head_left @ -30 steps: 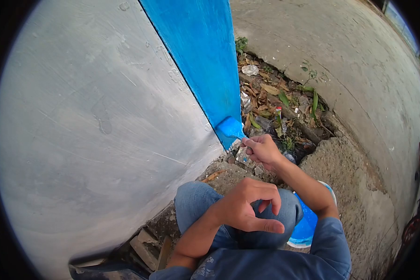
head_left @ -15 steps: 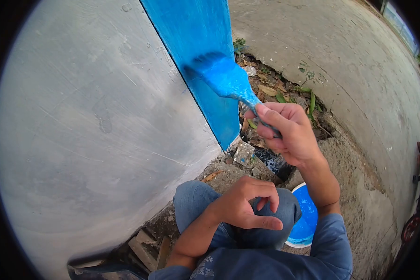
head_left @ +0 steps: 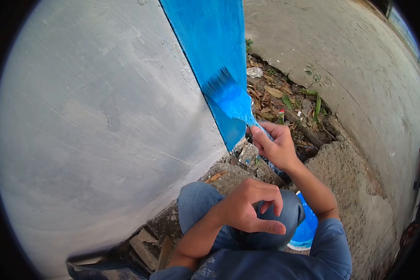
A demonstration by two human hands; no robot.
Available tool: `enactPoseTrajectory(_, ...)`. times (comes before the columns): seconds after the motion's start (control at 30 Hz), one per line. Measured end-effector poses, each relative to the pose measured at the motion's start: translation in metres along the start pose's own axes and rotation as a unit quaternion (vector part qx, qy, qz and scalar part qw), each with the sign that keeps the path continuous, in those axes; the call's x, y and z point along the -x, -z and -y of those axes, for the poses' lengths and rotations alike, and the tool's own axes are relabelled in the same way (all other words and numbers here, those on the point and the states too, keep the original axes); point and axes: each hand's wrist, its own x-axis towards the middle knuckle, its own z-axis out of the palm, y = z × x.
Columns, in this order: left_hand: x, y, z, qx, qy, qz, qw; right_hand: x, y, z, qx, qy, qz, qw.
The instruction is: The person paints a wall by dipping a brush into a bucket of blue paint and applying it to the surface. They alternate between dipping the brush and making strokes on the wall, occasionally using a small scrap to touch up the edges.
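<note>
The right hand (head_left: 277, 146) grips a blue paintbrush (head_left: 232, 100) over the blue strip (head_left: 207, 28), near its left edge; the left hand (head_left: 252, 207) is half open, empty. A paint bucket (head_left: 305, 225) adjoins the right knee (head_left: 292, 208).

The right hand (head_left: 276, 145) covers most of the brush (head_left: 233, 105)'s handle, and whether the bristles beyond it touch the blue strip (head_left: 210, 28) cannot be told; that strip runs out of the top edge. Behind the right forearm and knee, much of the paint container (head_left: 297, 246) is hidden. Small scraps in the litter (head_left: 273, 95) past the right hand are too tiny to identify. Below the left hand (head_left: 254, 205), the shirt's print (head_left: 206, 270) is unreadable.
</note>
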Motion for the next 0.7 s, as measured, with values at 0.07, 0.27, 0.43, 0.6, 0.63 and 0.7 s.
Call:
enactPoseTrajectory(0.07,0.000,0.001,0.001,-0.002,-0.006,0.007,1.000,0.007,0.003,-0.023,0.046,-0.055,-0.006,0.997)
enactPoseTrajectory(0.27,-0.001,0.000,0.000,0.001,0.006,0.012,1.000,0.019,0.017,-0.107,0.130,-0.073,-0.028,0.988)
enactPoseTrajectory(0.43,0.000,-0.001,0.000,0.003,0.006,0.010,1.000,0.033,0.033,-0.152,0.050,-0.296,-0.064,0.952)
enactPoseTrajectory(0.6,-0.004,-0.004,0.002,0.002,-0.002,0.020,1.000,0.011,0.030,-0.133,-0.052,-0.333,-0.051,0.940)
enactPoseTrajectory(0.63,-0.004,-0.005,0.003,0.001,-0.002,0.018,1.000,0.004,0.027,-0.121,-0.051,-0.314,-0.048,0.947)
enactPoseTrajectory(0.7,-0.005,-0.006,0.002,-0.004,-0.005,0.017,1.000,-0.003,0.022,-0.085,-0.057,-0.299,-0.045,0.952)
